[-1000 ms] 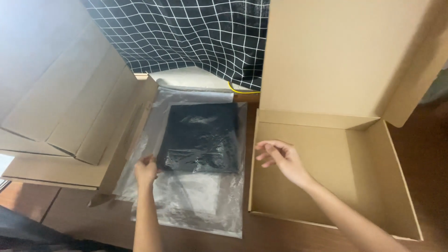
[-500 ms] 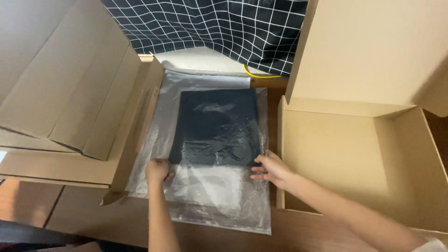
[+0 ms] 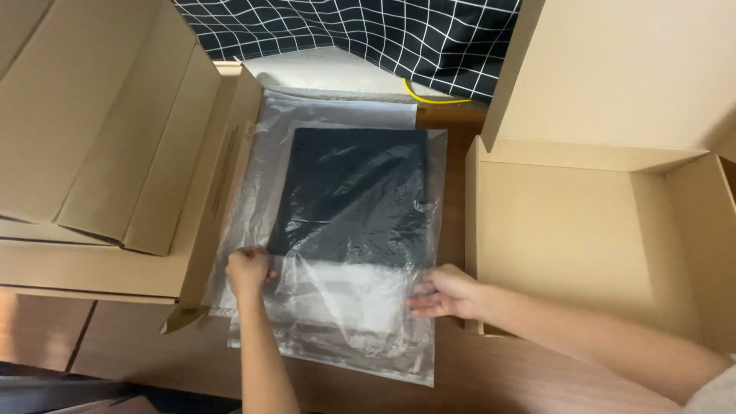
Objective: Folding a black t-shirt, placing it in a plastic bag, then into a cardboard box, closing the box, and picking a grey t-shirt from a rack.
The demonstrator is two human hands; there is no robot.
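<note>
Centrally: dark folded garment [image 3: 356, 192] in a clear plastic bag [image 3: 345, 307], flat on the wooden surface [image 3: 452, 383] between two cardboard boxes. Left hand [image 3: 247, 272] closed, pinching the bag's left edge by the garment's lower corner. Right hand [image 3: 445, 293] with fingers extended, gripping the bag's right edge. Open empty cardboard box [image 3: 567, 230] right; flattened cardboard box [image 3: 115, 153] left

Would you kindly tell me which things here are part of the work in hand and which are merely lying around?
In hand:
- clear plastic bag, gripped near its lower part by the left hand and the right hand
- dark folded item inside it

Lying about:
- open cardboard box to the right
- stacked flat cardboard to the left
- black grid-patterned cloth
- yellow cable
</note>
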